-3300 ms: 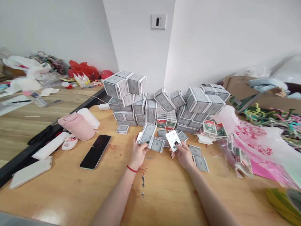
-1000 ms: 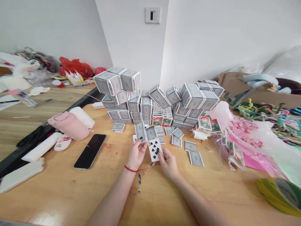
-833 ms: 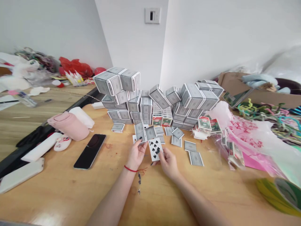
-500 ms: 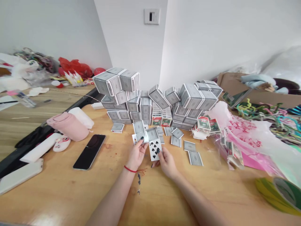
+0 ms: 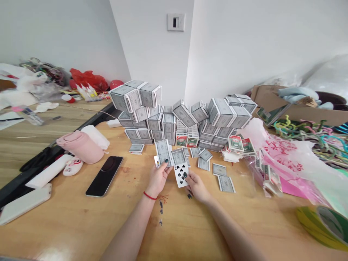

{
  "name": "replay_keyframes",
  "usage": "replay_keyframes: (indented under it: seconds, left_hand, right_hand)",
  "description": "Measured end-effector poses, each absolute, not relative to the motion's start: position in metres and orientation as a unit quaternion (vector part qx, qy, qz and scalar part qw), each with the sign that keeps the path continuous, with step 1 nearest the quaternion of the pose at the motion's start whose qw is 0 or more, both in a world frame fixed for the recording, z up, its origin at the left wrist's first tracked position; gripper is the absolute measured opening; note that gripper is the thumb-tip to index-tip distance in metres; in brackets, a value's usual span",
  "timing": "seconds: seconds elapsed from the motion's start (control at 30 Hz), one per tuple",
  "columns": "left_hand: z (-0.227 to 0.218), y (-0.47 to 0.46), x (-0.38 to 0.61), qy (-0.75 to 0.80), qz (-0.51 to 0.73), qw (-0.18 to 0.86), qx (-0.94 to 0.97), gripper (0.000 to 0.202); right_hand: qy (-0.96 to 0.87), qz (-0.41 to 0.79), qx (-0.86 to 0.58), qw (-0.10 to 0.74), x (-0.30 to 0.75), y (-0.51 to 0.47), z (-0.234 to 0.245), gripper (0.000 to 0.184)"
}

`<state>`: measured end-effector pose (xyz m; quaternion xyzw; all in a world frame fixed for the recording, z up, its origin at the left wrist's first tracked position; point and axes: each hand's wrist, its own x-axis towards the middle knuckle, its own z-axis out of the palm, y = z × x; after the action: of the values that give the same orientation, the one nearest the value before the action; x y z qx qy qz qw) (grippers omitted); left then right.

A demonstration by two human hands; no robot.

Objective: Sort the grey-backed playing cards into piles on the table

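Observation:
My left hand (image 5: 160, 178) pinches playing cards (image 5: 163, 151) with their grey patterned backs up; a white card edge pokes out at their left. A spades playing card (image 5: 180, 175), face up, is pinched by its right side in my right hand (image 5: 198, 185). That card's upper edge meets another grey-backed card (image 5: 178, 157) just beyond it; whether they are joined I cannot tell. Behind both hands rises a stacked structure of grey card-covered blocks (image 5: 168, 127). Loose grey-backed cards (image 5: 226, 183) lie on the table to the right of my hands.
Left of my arms lie a black phone (image 5: 104, 176), a pink pouch-like item (image 5: 80, 146) and a white box (image 5: 25, 204). To the right are card boxes (image 5: 236, 143), a pink-printed plastic bag (image 5: 282, 152) and a yellow-green tape roll (image 5: 323, 224).
My right hand and the spades card have shifted slightly right and down. The cards in my left hand sit more upright, a little to the right. The view has tilted slightly.

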<state>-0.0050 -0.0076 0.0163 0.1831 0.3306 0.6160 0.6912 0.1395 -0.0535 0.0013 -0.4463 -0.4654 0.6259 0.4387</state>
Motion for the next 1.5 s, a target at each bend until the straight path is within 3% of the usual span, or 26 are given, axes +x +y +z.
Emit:
replay_keyframes:
  seconds: [0.43, 1.0, 1.17, 1.33, 1.5]
  left_hand:
    - [0.017, -0.009, -0.008, 0.346, 0.608, 0.679, 0.225, 0.027]
    - [0.016, -0.012, -0.001, 0.348, 0.625, 0.670, 0.198, 0.022]
    - [0.017, -0.015, 0.002, 0.351, 0.624, 0.669, 0.199, 0.022]
    - [0.017, -0.019, 0.004, 0.332, 0.582, 0.715, 0.200, 0.027]
    - [0.026, -0.021, -0.003, 0.219, 0.541, 0.790, 0.188, 0.032]
  right_hand:
    - [-0.487, 0.611, -0.453, 0.429, 0.145, -0.054, -0.001, 0.030]
    - [-0.429, 0.605, -0.437, 0.509, 0.136, -0.055, 0.002, 0.033]
    - [-0.439, 0.603, -0.446, 0.494, 0.139, -0.055, 0.002, 0.031]
    - [-0.415, 0.663, -0.416, 0.465, 0.149, -0.052, 0.010, 0.032]
    - [-0.363, 0.746, -0.345, 0.439, 0.153, -0.051, 0.012, 0.033]
